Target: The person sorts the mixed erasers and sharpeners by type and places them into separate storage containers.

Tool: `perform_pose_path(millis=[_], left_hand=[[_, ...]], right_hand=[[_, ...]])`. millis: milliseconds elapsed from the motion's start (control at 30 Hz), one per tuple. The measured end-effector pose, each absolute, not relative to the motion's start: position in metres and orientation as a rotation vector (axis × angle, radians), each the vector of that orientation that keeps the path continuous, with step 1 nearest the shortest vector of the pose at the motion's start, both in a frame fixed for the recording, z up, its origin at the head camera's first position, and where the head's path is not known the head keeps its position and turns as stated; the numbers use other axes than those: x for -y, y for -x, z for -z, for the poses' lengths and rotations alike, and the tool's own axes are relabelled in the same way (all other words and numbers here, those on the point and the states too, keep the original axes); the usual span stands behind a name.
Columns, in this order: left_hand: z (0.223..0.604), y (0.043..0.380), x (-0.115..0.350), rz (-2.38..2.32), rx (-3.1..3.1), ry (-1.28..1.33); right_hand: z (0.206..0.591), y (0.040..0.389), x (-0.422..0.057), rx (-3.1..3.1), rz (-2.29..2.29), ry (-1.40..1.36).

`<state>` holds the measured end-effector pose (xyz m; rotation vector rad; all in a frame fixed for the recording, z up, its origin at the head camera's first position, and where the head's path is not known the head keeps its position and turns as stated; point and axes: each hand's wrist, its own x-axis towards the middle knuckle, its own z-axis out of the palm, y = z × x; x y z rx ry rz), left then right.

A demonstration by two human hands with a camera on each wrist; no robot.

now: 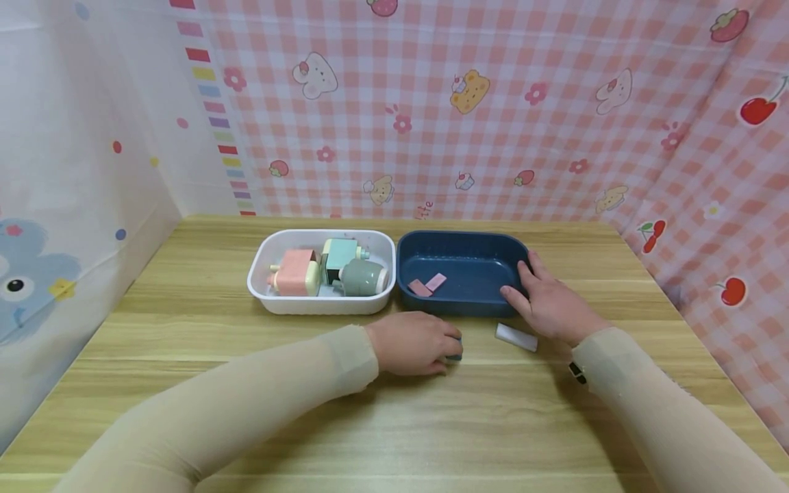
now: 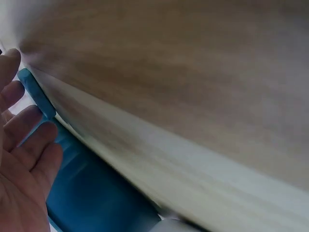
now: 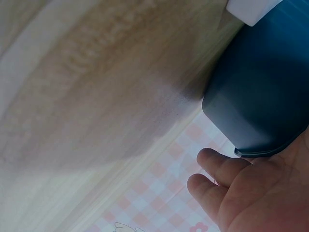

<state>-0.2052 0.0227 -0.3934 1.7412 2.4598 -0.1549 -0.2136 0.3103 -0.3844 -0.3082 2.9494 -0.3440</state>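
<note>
1. A white tray (image 1: 320, 306) stands at the left on the wooden tabletop (image 1: 444, 431), holding a pink toy bottle (image 1: 296, 272), a teal one (image 1: 341, 255) and a grey-green cup-shaped piece (image 1: 362, 277).
2. The left hand (image 1: 411, 344) is over the tabletop in front of where the two trays meet, its thumb and fingertips pinching a small blue block (image 1: 455, 349) – just in front of the navy tray (image 1: 471, 272).
3. Inside that tray, near its left end, lie a darker pink block (image 1: 420, 288) and a lighter pink block (image 1: 436, 282), touching or nearly so.
4. A white block (image 1: 516, 337) lies on the tabletop near the navy tray's front right corner.
5. The right hand (image 1: 557, 305) rests at that tray's right end – fingers spread, thumb and forefinger over the rim.
</note>
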Motion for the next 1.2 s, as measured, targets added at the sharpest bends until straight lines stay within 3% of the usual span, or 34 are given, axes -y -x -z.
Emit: perform_pose_path(millis=[1200], left_hand=[[0.392, 0.209, -0.034, 0.084, -2.489, -1.740]], right_hand=[[0.385, 0.214, -0.311, -2.953, 0.355, 0.314]])
